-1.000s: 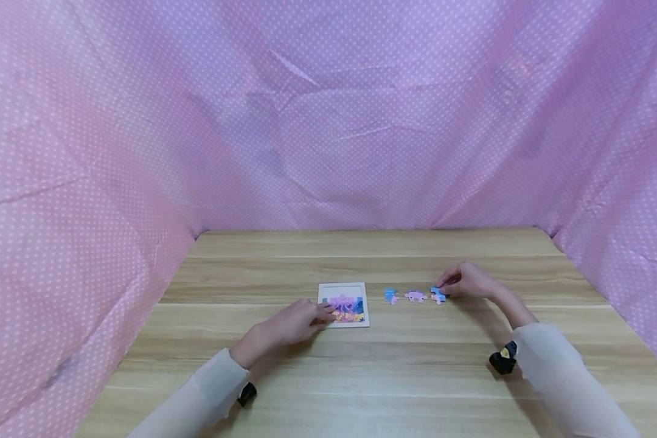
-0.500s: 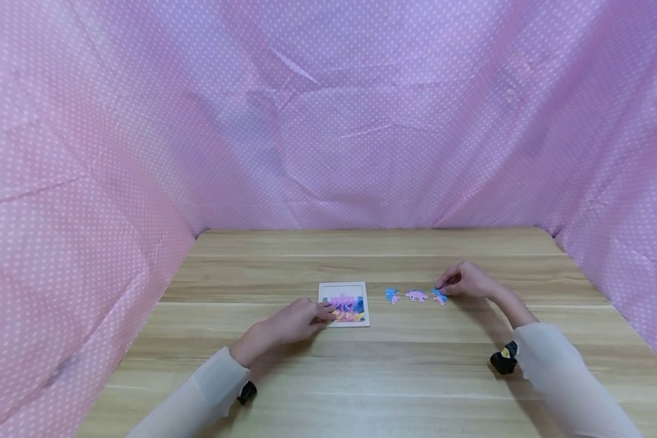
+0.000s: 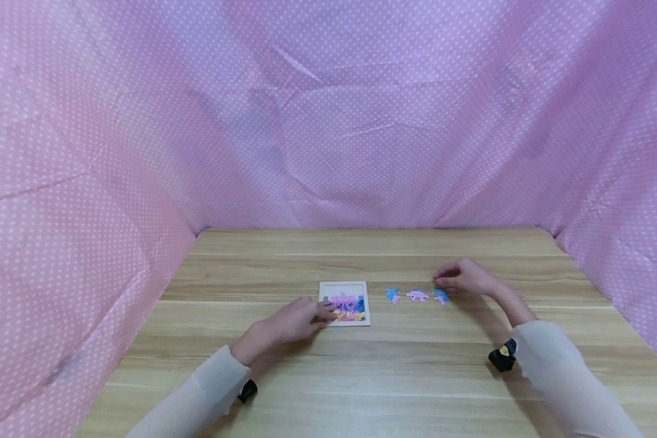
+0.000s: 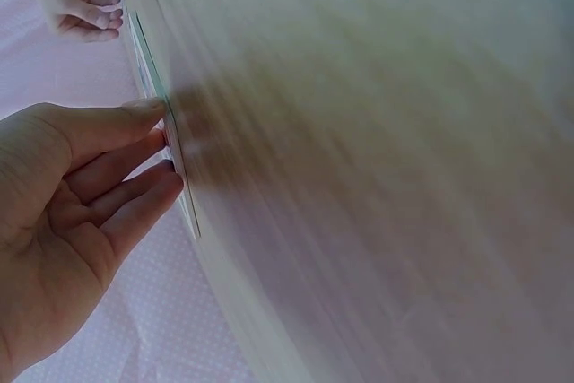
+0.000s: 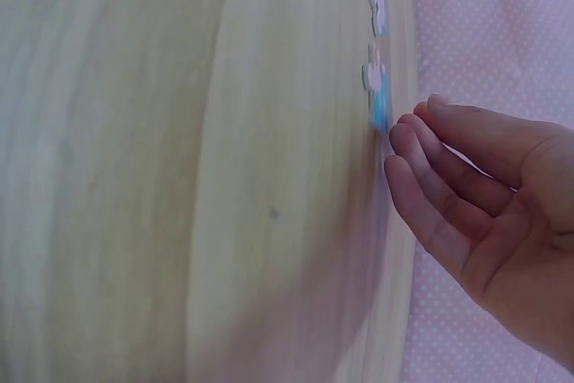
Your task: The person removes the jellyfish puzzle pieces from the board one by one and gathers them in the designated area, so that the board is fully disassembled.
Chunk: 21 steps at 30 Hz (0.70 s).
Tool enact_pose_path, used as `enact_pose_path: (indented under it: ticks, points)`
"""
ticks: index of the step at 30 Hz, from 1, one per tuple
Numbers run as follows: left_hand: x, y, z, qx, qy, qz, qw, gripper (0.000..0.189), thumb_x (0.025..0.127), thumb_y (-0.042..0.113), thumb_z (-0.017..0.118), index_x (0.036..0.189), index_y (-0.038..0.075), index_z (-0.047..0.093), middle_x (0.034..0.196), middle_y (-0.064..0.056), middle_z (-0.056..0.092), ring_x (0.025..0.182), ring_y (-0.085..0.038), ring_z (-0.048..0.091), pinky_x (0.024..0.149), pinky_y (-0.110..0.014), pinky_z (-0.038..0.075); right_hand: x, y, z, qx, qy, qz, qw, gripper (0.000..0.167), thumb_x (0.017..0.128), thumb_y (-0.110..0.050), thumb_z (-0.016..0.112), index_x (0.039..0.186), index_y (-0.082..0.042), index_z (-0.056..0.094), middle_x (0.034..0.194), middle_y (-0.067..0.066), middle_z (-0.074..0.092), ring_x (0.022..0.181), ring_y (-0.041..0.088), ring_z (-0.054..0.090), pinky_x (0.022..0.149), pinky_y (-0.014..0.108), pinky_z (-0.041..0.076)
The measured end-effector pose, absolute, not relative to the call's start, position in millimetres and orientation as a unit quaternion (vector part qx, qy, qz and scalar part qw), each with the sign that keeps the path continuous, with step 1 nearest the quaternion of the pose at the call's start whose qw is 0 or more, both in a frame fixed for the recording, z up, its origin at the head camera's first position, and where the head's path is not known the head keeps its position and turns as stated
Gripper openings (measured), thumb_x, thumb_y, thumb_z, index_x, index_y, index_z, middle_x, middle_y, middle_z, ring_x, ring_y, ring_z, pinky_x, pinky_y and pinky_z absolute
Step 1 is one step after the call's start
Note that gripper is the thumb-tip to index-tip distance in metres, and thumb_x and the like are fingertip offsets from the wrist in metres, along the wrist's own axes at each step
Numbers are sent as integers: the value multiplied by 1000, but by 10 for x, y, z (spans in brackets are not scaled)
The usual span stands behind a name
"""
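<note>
Right hand (image 3: 465, 277) hovers by three puzzle pieces (image 3: 417, 295)!
They lie right of the tray (image 3: 343, 283), likely light and stiff (pinch the edges); its fingers (image 5: 429, 217) bunch, empty; the left hand's (image 3: 301, 319), slightly apart, touch the tray.

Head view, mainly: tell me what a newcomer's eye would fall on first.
Probably the pink, white-dotted curtain, which hangs behind the wooden table and on both sides of it. Next would likely come the colourful, partly filled puzzle board on the table, its left side touched by the left hand. To the board's right, three loose puzzle pieces lie in a row, with the right hand close by the rightmost one.
</note>
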<state>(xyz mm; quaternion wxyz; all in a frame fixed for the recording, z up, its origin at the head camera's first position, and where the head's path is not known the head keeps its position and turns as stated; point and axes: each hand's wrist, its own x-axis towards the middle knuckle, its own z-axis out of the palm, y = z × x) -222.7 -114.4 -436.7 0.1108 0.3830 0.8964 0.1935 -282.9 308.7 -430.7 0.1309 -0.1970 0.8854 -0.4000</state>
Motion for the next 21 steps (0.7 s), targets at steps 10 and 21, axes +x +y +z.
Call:
enact_pose_path:
  ticks: [10, 21]
  points:
    - [-2242, -1138, -4371, 397, 894, 184, 101, 27, 99, 4, 64, 125, 6, 71, 130, -9, 64, 130, -22, 53, 105, -35, 45, -2877, 2869, -4287, -221, 899, -365, 97, 20, 98, -7, 64, 108, 9, 70, 98, 15, 73, 82, 15, 64, 68, 23, 54]
    - [-2245, -1140, -4383, 398, 893, 186, 102, 28, 99, 3, 63, 126, 5, 70, 132, -9, 62, 131, -22, 53, 105, -35, 45, -2950, 2561, -4293, -236, 901, -353, 90, 21, 98, -8, 65, 110, 7, 71, 102, 14, 74, 91, 23, 68, 78, 29, 55]
